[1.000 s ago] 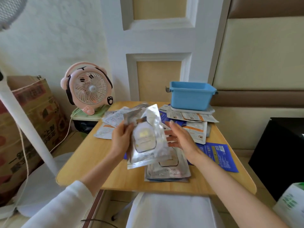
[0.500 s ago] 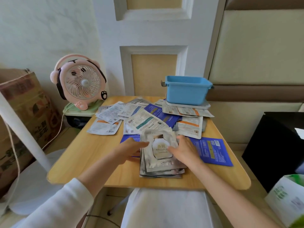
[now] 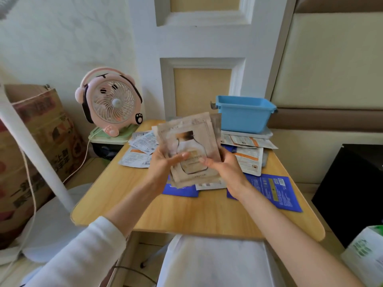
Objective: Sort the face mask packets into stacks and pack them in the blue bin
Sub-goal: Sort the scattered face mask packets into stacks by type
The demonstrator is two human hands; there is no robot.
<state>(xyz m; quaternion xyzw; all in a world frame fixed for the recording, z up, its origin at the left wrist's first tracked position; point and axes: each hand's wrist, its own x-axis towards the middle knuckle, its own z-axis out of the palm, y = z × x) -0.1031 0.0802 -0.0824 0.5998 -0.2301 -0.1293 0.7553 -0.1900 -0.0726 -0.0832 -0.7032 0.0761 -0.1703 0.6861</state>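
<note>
I hold a stack of silvery face mask packets (image 3: 189,141) upright above the wooden table (image 3: 186,212). My left hand (image 3: 163,164) grips its left edge and my right hand (image 3: 226,168) grips its right edge. The front packet shows a bottle picture. The blue bin (image 3: 244,114) stands at the table's far right, resting on white packets. Loose white-and-orange packets (image 3: 249,160) lie right of my hands, white printed ones (image 3: 141,148) to the left. Dark blue packets (image 3: 273,189) lie flat near my right wrist, and another blue packet (image 3: 180,189) shows under the stack.
A pink desk fan (image 3: 113,102) sits on a green stand left of the table. A cardboard box (image 3: 37,141) and a white pole (image 3: 35,154) are at the far left. A black object (image 3: 352,183) stands to the right. Wall panels rise behind the table.
The stack of silvery packets lay on the table half a second ago with both hands on it. Now both hands have lifted it up off the table and tilted it upright.
</note>
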